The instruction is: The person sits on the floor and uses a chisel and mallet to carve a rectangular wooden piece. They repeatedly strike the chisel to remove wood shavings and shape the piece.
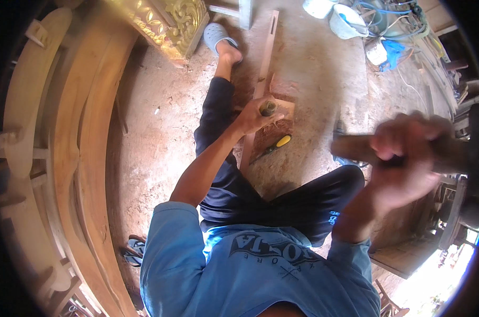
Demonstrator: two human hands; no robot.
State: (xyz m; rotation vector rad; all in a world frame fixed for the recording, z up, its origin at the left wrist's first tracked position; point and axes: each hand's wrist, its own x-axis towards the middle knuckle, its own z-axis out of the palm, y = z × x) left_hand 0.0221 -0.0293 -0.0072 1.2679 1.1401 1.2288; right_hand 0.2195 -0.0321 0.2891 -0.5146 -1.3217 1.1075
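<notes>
Beam [267, 58], long and narrow, stretches low over the floor [313, 79] along the inside of the person's left leg [214, 113]; I can see a slot near its far end. The left hand [252, 116] is closed around an upright handle [268, 109] above it, the round butt facing up; what lies below the grip is hidden from me. Just beside that hand shows a pale block [288, 109]. Raised to the person's right, well apart from the handle, the right hand [400, 156] is clenched round a thick wooden mallet [355, 148], both blurred. A yellow-handled tool [283, 141] lies near the beam, between the legs. Beyond the grey clog [218, 39] on the left foot stands a gold carving [184, 26]; long planks [94, 105] line the left side, and white buckets [347, 24] sit far off to the right.
</notes>
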